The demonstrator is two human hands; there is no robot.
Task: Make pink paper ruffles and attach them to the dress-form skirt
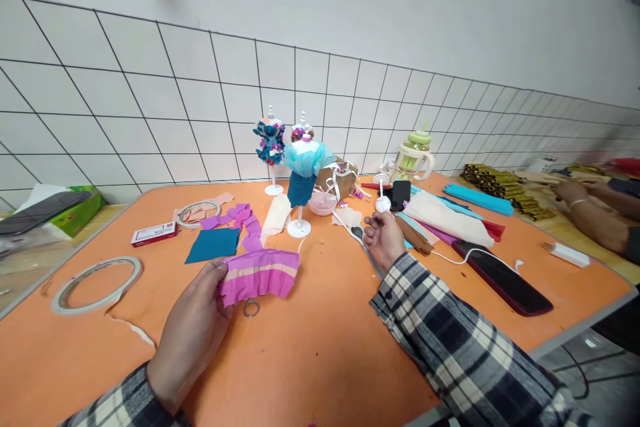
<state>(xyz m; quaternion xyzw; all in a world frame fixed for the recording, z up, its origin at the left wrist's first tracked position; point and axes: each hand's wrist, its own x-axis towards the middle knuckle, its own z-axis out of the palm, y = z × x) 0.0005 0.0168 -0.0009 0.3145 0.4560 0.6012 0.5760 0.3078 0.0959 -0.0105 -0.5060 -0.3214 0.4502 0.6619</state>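
Observation:
My left hand pinches the left end of a pleated purple crepe paper strip with a beige band along it. Under that strip, a small metal ring lies on the table. My right hand is curled closed beside a slim grey-and-white tool; whether its fingers grip anything is hidden. Straight ahead stands a white mini dress form wearing a turquoise tulle top and blue skirt. A blue paper square and crumpled purple paper strips lie left of it.
Two tape rolls and a red-and-white box lie left. Behind are another decorated dress form, a pink bowl and a jug. Paper rolls and a dark long case lie right, near another person's arms.

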